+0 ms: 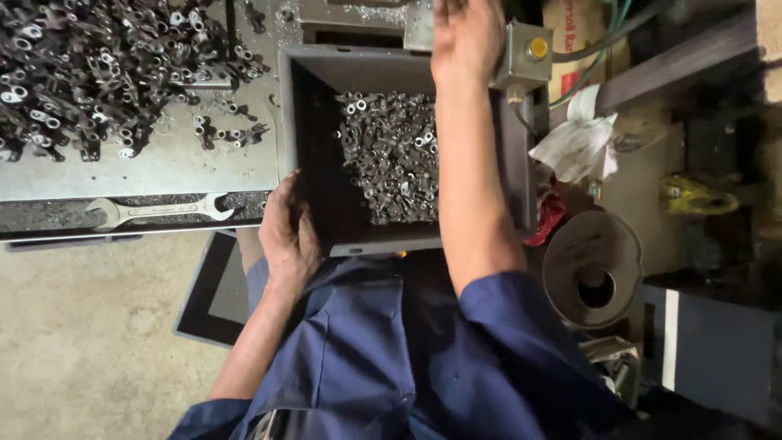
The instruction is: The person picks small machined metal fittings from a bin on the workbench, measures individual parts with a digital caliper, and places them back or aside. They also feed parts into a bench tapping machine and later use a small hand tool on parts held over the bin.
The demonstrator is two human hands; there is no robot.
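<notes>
Two hands at grey bin (314, 69) by bench's right edge: I'm gripping its near-left corner w/ left hand (287, 236), fingers wrapped; right hand (466, 37) is reaching over far rim, grip unclear. Risk: bin tilting, small metal parts (391, 155) spilling.

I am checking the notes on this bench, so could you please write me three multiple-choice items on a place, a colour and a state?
1. Where does the spanner lie?
A. inside the bin
B. on the bench edge left of the bin
C. on the floor

2. What colour is the button on the small box?
A. yellow
B. green
C. blue

3. What is the left hand doing?
A. holding the spanner
B. resting in the lap
C. gripping the grey bin at its near left corner

Answers: 1 B, it lies flat beside the bin; 2 A, the round cap is yellow; 3 C, fingers wrap that corner.
</notes>
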